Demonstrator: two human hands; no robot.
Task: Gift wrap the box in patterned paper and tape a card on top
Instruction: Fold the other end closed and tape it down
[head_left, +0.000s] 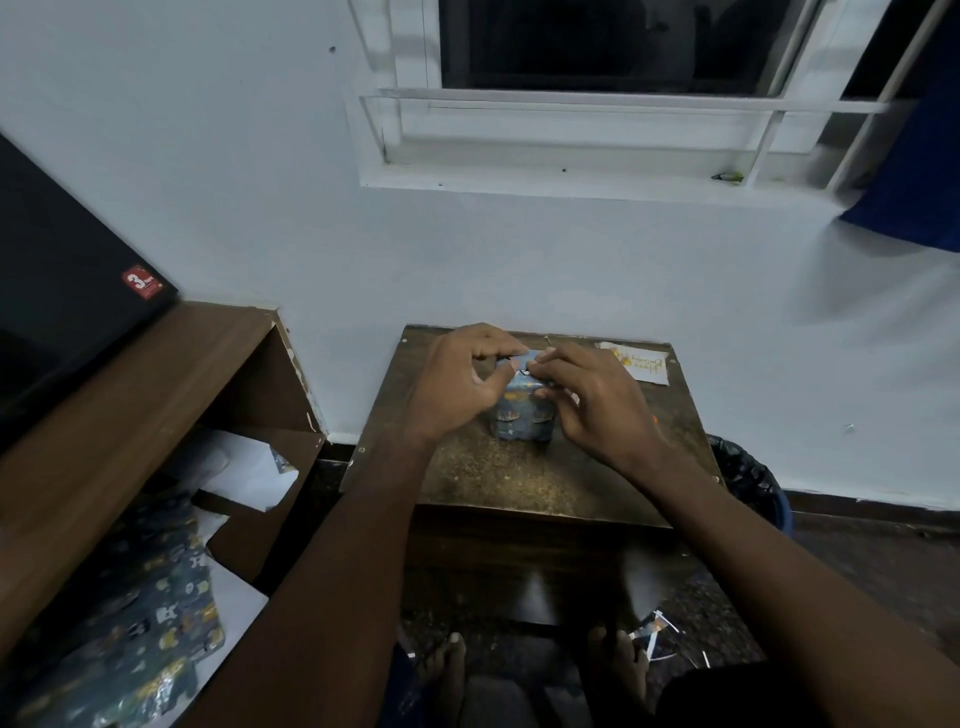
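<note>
Your fingers are curled in from both sides onto the top of the box. Your left hand pinches a fold of the patterned paper at the box's top left edge, thumb and forefinger pressed together on it. Your right hand comes in from the other side, its fingertips bent down and pressing the paper at the top right edge; whether the thumb is under the fold you cannot tell, since the hand hides it. The two hands nearly meet over the top face.

The box stands upright, its near face already covered in dark blue paper with small yellow and white figures. It sits on the small brown counter, about midway between the left and right edges and closer to the far edge than the near one.

The card lies flat at the counter's far right corner, just beside your right hand, apart from the box, with yellow print on a pale ground.

Left of the counter stands a wooden shelf unit; a loose sheet of the same wrapping paper lies in its lower part. A dark bin sits on the floor off the counter's right edge. Scraps of paper lie on the floor near your feet.
</note>
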